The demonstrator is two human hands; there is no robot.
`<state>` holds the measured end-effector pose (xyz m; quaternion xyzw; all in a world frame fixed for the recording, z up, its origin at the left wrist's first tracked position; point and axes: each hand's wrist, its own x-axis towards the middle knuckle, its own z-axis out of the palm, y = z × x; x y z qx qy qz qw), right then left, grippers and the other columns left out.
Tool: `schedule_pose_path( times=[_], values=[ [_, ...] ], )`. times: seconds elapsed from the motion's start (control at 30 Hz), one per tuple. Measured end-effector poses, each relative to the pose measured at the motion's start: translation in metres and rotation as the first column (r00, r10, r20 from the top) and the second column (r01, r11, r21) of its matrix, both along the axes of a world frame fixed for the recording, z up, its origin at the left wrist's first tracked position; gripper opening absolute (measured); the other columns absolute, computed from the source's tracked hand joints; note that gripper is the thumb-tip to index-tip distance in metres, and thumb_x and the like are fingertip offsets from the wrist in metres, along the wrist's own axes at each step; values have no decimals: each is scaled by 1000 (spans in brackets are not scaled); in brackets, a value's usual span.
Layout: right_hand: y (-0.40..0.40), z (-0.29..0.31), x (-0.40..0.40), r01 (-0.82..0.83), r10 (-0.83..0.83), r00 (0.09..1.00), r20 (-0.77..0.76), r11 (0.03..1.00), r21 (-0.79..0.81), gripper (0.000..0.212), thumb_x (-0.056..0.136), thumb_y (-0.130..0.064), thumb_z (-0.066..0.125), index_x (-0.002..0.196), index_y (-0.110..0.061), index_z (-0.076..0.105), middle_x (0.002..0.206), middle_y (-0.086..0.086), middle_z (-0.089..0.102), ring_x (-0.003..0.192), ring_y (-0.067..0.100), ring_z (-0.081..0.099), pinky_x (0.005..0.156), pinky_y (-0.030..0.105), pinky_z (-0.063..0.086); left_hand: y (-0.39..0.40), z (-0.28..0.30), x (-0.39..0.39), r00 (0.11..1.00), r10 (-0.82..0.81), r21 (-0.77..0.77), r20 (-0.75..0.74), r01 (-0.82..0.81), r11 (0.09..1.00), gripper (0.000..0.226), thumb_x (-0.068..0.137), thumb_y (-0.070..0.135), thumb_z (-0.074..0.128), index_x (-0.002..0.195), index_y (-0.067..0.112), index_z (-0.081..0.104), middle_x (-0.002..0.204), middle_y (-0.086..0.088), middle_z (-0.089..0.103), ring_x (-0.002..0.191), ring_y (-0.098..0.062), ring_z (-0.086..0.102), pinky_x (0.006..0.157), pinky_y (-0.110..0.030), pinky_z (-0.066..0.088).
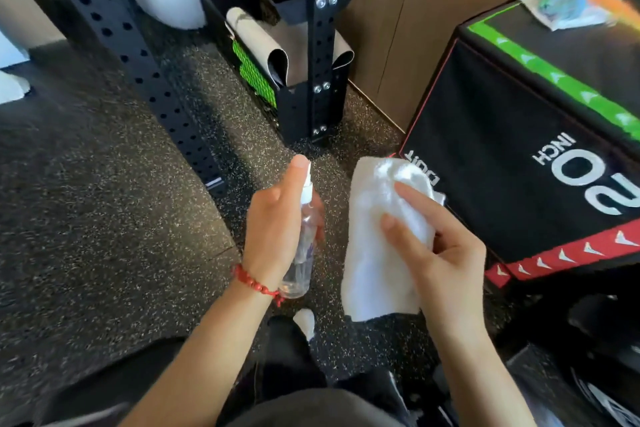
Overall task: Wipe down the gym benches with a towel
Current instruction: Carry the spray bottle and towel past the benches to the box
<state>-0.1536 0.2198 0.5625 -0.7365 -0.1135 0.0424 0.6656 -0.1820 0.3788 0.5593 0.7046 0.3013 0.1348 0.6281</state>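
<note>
A: Towel position?
B: Hanging from right hand, fingers curled round it, over the floor, near black box.
A: Left hand?
B: Clenched around clear spray bottle.

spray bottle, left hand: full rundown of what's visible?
The spray bottle is small, clear plastic, with a white pump nozzle on top. It stands nearly upright above the speckled floor, liquid visible inside. The left hand grips its body, forefinger on the nozzle top. It touches nothing else; the white towel hangs beside it.
</note>
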Motion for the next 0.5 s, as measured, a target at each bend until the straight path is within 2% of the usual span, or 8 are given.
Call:
schedule_pose_path(
  times=[0.1,0.13,0.27,0.4,0.5],
  values=[
    [17,-1,31,72,-72,997,-31,997,10,28,72,-36,73,95,-50,66,76,-29,65,56,2,51,58,5,43,25,4,43,1000,-8,-22,-7,8,1000,67,77,65,39,55,6,60,44,-5,57,38,-14,54,40,-17,41],
    [20,-2,40,97,-96,994,-45,995,11,29,71,-39,72,96,-51,66,75,-26,66,56,2,49,58,9,43,29,5,56,1000,-16,-7,-8,16,1000,64,80,64,38,56,9,61,44,-3,58,37,-12,54,39,-15,41],
    [23,-3,76,183,-182,981,-63,983,12,31,70,-38,70,97,-51,65,79,-30,67,63,-6,53,61,7,46,31,5,107,997,-81,0,-10,81,997,65,79,63,36,57,8,61,45,-3,59,38,-13,55,36,-13,40],
    [9,-7,115,270,-269,960,-77,963,-7,30,70,-38,70,96,-53,65,83,-31,67,68,-8,58,63,7,47,10,-2,160,986,-167,-4,-16,167,986,62,89,57,37,51,14,60,43,-2,58,40,-14,56,40,-17,43],
    [-11,-11,149,337,-337,938,-86,941,-11,30,69,-37,70,94,-52,66,89,-31,67,78,-10,61,66,6,46,-13,-9,205,973,-228,1,-32,228,974,62,80,63,36,50,15,61,44,-1,58,41,-14,57,44,-21,43]
  ],
)
